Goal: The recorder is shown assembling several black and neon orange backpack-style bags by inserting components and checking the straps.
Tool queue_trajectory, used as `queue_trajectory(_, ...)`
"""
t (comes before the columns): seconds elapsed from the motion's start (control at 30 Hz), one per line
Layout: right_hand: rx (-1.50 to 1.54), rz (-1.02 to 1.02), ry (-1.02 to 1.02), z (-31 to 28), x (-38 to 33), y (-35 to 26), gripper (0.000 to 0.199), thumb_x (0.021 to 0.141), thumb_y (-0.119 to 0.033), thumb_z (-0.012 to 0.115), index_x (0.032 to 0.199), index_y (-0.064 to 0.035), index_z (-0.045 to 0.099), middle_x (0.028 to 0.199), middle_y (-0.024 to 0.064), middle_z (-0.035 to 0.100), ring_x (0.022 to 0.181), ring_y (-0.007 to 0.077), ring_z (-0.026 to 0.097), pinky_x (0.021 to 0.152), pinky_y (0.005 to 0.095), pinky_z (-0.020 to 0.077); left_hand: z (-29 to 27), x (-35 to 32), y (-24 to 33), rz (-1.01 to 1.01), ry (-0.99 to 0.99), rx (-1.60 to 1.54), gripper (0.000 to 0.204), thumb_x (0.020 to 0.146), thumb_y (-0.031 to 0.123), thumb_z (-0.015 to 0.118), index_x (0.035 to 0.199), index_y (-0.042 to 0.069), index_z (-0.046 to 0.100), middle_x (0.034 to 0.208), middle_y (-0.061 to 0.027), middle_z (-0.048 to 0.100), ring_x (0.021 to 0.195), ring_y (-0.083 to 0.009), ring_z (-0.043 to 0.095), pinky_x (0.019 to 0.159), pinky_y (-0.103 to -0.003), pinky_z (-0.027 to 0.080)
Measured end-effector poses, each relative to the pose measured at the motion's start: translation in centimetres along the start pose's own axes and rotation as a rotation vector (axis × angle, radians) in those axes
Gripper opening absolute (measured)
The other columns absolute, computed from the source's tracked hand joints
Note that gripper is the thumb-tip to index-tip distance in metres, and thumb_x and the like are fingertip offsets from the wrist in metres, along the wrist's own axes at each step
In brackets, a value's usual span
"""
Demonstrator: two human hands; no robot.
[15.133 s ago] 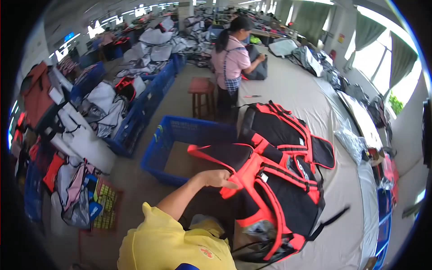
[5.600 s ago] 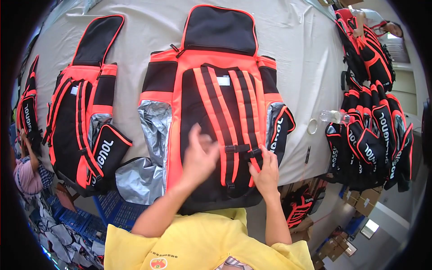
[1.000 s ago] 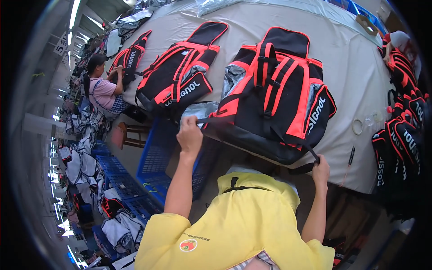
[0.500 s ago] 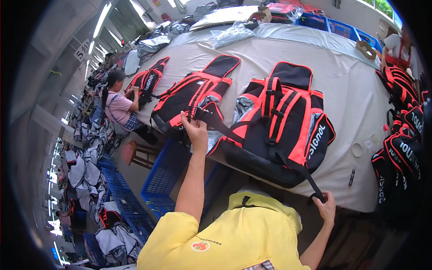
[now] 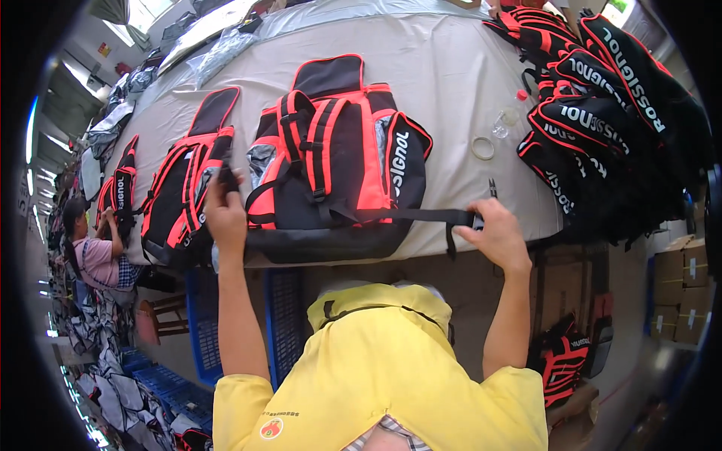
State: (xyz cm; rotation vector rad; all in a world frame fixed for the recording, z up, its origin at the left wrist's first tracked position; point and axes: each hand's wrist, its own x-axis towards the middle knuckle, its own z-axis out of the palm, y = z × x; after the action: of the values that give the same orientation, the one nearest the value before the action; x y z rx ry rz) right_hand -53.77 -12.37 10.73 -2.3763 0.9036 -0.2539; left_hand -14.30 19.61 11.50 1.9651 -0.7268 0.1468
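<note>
Backpack [image 5: 350, 177] lies on the table [image 5: 466, 90] between the hands [image 5: 498, 234].

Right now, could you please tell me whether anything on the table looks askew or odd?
On the nearest black-and-red fabric backpack, one black-and-red shoulder strap arches up in a loop, while the other strap lies flatter. I see no spill or damage.

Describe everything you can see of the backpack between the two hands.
Apparently fabric, the backpack is black with coral trim and silvery side patches. It lies on the table, shoulder straps up, top flap spread open, base along the near edge. A lettered pocket sticks out rightward. The right hand holds its outstretched black strap; the left hand grips a dark piece, perhaps another strap.
</note>
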Motion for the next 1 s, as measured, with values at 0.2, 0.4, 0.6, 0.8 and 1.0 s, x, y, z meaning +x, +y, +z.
queue_trajectory(0.2, 1.355, -0.484, 0.546, -3.2, 2.0, -12.8, 0.037, 0.1, 0.008, 0.068, 0.135, -0.0004, 0.06, 0.128, 0.0178, 0.07, 0.113, 0.0224, 0.073, 0.092, 0.0339, 0.0613, 5.0, -4.2, 0.9, 0.227, -0.279, 0.548, 0.078, 0.085, -0.006, 0.059, 0.16, -0.002, 0.038, 0.15, -0.0296, 0.051, 0.138, -0.0484, 0.052, 0.119, -0.051, 0.041)
queue_trajectory(0.4, 1.127, 0.107, 0.129, 7.5, 3.4, -4.4, 0.024, 0.108, -0.014, 0.065, 0.128, -0.0002, 0.068, 0.112, 0.0079, 0.076, 0.092, 0.0113, 0.072, 0.078, 0.0248, 0.0575, 8.4, -8.9, 3.2, 0.348, -0.078, 0.513, 0.069, 0.085, -0.003, 0.06, 0.153, -0.001, 0.047, 0.156, -0.0283, 0.045, 0.146, -0.0485, 0.044, 0.122, -0.053, 0.036)
queue_trajectory(0.6, 0.47, 0.171, 0.182, 22.3, 7.1, 1.8, 0.035, 0.105, -0.031, 0.066, 0.119, 0.0007, 0.071, 0.107, 0.0176, 0.078, 0.092, 0.035, 0.075, 0.081, 0.0442, 0.0581, 14.0, -12.6, 2.9, 0.553, -0.697, 0.537, 0.094, 0.078, 0.05, 0.088, 0.16, 0.026, 0.049, 0.164, -0.0176, 0.043, 0.159, -0.0393, 0.028, 0.124, -0.066, 0.027)
queue_trajectory(0.8, 0.11, -0.014, -0.35, 18.0, 0.8, -1.4, 0.032, 0.102, -0.041, 0.065, 0.096, -0.01, 0.071, 0.093, 0.0202, 0.075, 0.094, 0.0453, 0.071, 0.079, 0.0579, 0.0545, 14.7, -14.2, -0.9, 0.462, -0.697, 0.651, 0.102, 0.074, 0.053, 0.088, 0.162, 0.025, 0.046, 0.164, -0.0044, 0.044, 0.157, -0.0343, 0.031, 0.115, -0.073, 0.033)
queue_trajectory(1.0, 0.398, 0.259, -0.08, 17.1, 7.3, -2.7, 0.054, 0.097, -0.043, 0.076, 0.127, -0.0002, 0.064, 0.096, 0.0157, 0.076, 0.093, 0.0351, 0.074, 0.082, 0.0464, 0.0563, 14.8, -13.8, -0.9, 0.436, -0.769, 0.632, 0.1, 0.077, 0.057, 0.085, 0.161, 0.018, 0.045, 0.165, -0.0081, 0.042, 0.157, -0.0375, 0.029, 0.115, -0.075, 0.03)
